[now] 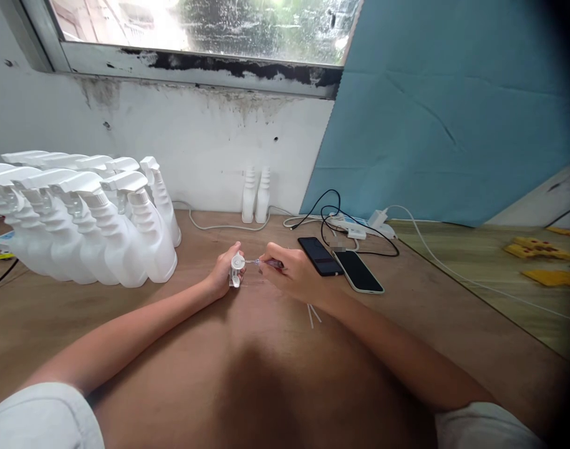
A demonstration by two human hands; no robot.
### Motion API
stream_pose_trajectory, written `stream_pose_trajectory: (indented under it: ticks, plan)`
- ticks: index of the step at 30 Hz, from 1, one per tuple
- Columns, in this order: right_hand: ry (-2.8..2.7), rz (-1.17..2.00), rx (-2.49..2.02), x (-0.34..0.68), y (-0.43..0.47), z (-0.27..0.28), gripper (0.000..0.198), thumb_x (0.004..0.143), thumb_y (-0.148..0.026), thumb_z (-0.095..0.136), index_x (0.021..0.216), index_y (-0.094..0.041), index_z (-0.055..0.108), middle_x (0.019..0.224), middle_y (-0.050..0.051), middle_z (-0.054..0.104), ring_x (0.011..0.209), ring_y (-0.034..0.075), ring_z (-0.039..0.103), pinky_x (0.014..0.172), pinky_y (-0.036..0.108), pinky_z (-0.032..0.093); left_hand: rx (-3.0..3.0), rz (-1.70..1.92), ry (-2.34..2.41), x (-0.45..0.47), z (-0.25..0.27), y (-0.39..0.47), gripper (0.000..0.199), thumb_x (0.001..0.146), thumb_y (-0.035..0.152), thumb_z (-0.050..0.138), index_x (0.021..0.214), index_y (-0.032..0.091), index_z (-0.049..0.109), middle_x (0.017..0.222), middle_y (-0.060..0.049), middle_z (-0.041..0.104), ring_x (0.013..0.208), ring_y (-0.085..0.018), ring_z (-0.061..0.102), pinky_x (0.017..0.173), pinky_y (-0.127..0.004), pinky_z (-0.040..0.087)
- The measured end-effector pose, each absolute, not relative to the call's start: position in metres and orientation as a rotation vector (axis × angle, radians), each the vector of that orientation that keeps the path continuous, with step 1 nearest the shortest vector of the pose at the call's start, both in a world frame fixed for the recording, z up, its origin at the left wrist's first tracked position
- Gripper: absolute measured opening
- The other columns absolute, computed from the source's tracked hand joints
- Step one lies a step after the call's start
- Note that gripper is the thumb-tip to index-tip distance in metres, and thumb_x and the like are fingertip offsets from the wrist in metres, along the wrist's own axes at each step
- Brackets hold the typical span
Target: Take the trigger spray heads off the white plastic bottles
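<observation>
Spray top point(236, 262): near the centre of the frame, its round side turned up toward us; we judge it is held so to leave that side open to the tool.
Tool point(275, 264): just right of centre, screwdriver-like, lying almost level with its thin end at the spray top; we cannot tell whether it touches. A level line seems to suit reaching the top's side.
Left hand point(221, 275): closed around the spray top, thumb forward, probably bracing it against a push from the right.
Right hand point(292, 268): pinching the tool's handle between thumb and fingers, the rest curled beneath, a grip we read as meant for fine aim.
Arms: we see both forearms angle inward from the lower corners, meeting mid-frame, where both eyes and fingers reach easily.
Bottles point(121, 246): packed upright in rows at the left, trigger tops on, likely grouped to save room.
Slim pair point(248, 198): two white bottles standing against the wall point(201, 149), upper centre.
Sticks point(311, 317): two thin white ones below the right wrist.
Phones point(362, 274): two, right of centre, near the power strip point(382, 228), perhaps for charging.
</observation>
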State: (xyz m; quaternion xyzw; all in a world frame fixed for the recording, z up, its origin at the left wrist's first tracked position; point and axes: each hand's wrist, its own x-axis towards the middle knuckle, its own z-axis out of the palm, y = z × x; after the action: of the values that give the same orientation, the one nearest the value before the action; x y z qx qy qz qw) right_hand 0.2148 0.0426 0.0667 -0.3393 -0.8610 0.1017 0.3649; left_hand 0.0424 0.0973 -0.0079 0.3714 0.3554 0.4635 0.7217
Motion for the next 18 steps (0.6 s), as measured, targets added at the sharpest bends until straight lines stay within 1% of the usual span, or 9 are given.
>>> stream_pose_trajectory:
  ticks: [2, 6, 8, 9, 11, 14, 18]
  plan:
    - [-2.174, 0.361, -0.888, 0.215, 0.044, 0.066, 0.012, 0.085, -0.020, 0.049, 0.074, -0.017, 0.046, 0.060, -0.004, 0.051, 0.052, 0.006, 0.041, 0.055, 0.018, 0.032, 0.821, 1.006, 0.752, 0.041, -0.006, 0.097, 0.042, 0.079, 0.057, 0.056, 0.067, 0.019, 0.043, 0.042, 0.005, 0.045, 0.032, -0.007, 0.038, 0.032, -0.016, 0.023]
    - [-2.061, 0.657, -0.937, 0.216, 0.049, 0.064, 0.009, 0.085, -0.021, 0.049, 0.077, -0.018, 0.047, 0.057, -0.004, 0.055, 0.050, 0.007, 0.050, 0.054, 0.018, 0.036, 0.827, 0.978, 0.703, 0.040, -0.004, 0.096, 0.041, 0.081, 0.054, 0.055, 0.065, 0.019, 0.042, 0.041, 0.004, 0.045, 0.032, -0.007, 0.037, 0.032, -0.016, 0.022]
    - [-1.995, 0.718, -0.935, 0.217, 0.051, 0.063, 0.008, 0.085, -0.021, 0.049, 0.078, -0.018, 0.045, 0.056, -0.005, 0.055, 0.048, 0.008, 0.051, 0.053, 0.018, 0.037, 0.828, 0.984, 0.703, 0.040, -0.005, 0.095, 0.041, 0.080, 0.055, 0.055, 0.066, 0.019, 0.043, 0.042, 0.004, 0.045, 0.032, -0.008, 0.037, 0.032, -0.016, 0.022]
    - [-1.985, 0.698, -0.933, 0.218, 0.052, 0.063, 0.008, 0.085, -0.021, 0.048, 0.077, -0.018, 0.045, 0.056, -0.004, 0.055, 0.048, 0.008, 0.051, 0.053, 0.018, 0.037, 0.828, 0.993, 0.710, 0.041, -0.005, 0.095, 0.041, 0.080, 0.055, 0.055, 0.066, 0.019, 0.043, 0.042, 0.004, 0.045, 0.032, -0.008, 0.037, 0.032, -0.016, 0.022]
    - [-2.036, 0.561, -0.922, 0.219, 0.051, 0.063, 0.009, 0.084, -0.020, 0.049, 0.075, -0.018, 0.046, 0.057, -0.004, 0.055, 0.049, 0.008, 0.049, 0.054, 0.019, 0.036, 0.828, 1.022, 0.735, 0.042, -0.007, 0.095, 0.041, 0.079, 0.056, 0.057, 0.068, 0.019, 0.044, 0.043, 0.004, 0.047, 0.032, -0.008, 0.038, 0.033, -0.017, 0.024]
    - [-2.204, 0.228, -0.863, 0.218, 0.048, 0.064, 0.010, 0.081, -0.019, 0.049, 0.072, -0.018, 0.046, 0.058, -0.004, 0.050, 0.051, 0.007, 0.040, 0.054, 0.019, 0.031, 0.836, 1.084, 0.776, 0.044, -0.011, 0.096, 0.041, 0.077, 0.056, 0.061, 0.069, 0.018, 0.045, 0.046, 0.004, 0.048, 0.033, -0.007, 0.041, 0.034, -0.018, 0.029]
    - [-2.365, -0.157, -0.755, 0.212, 0.043, 0.060, 0.010, 0.079, -0.015, 0.044, 0.070, -0.019, 0.041, 0.058, -0.003, 0.045, 0.052, 0.010, 0.034, 0.054, 0.023, 0.026, 0.855, 1.147, 0.817, 0.047, -0.016, 0.098, 0.043, 0.073, 0.057, 0.065, 0.069, 0.018, 0.047, 0.047, 0.004, 0.050, 0.035, -0.008, 0.045, 0.036, -0.019, 0.032]
